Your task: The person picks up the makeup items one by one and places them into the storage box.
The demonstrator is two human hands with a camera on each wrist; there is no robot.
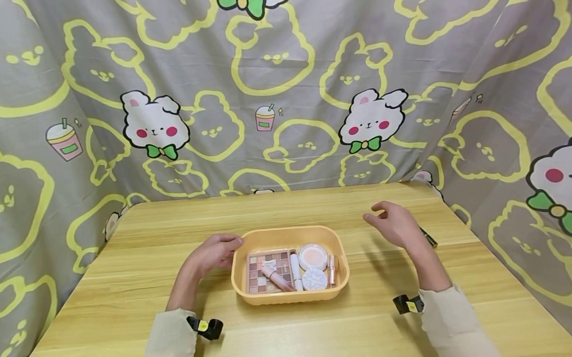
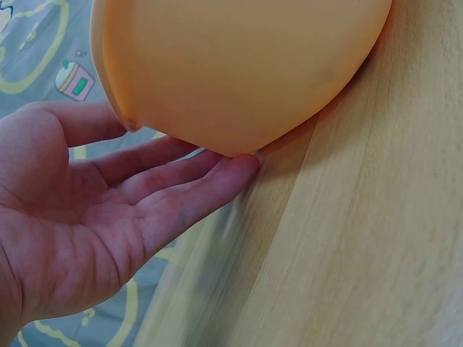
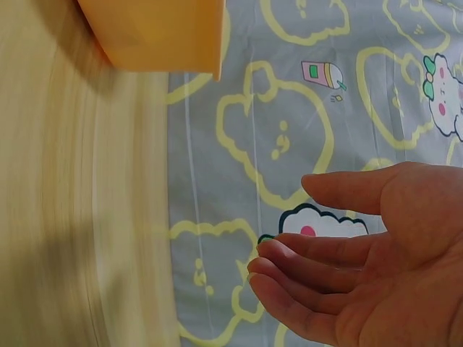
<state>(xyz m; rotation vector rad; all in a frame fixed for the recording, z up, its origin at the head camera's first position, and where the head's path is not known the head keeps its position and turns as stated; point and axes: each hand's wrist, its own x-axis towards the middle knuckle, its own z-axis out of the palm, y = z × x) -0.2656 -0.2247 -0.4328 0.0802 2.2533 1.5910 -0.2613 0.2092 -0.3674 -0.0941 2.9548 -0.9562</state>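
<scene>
A yellow plastic basket [image 1: 291, 298] stands on the wooden table in the middle of the head view. Inside lie an eyeshadow palette [image 1: 254, 281], a pinkish tube [image 1: 277, 278] across it, a white tube [image 1: 296, 271], a round clear-edged compact [image 1: 313, 257], a white embossed round case [image 1: 314, 279] and a rose-gold lipstick tube [image 1: 332, 271]. My left hand [image 1: 215, 252] holds the basket's left end, thumb at the rim and fingers against the outer wall [image 2: 239, 87]. To the right of the basket, my right hand [image 1: 392, 224] hovers above the table, fingers loosely bent and holding nothing.
A dark slim tube [image 1: 429, 237] lies on the table [image 1: 293, 338], partly hidden behind my right forearm. A grey curtain [image 1: 209, 176] with yellow outlines and rabbit prints encloses the table at the back and sides.
</scene>
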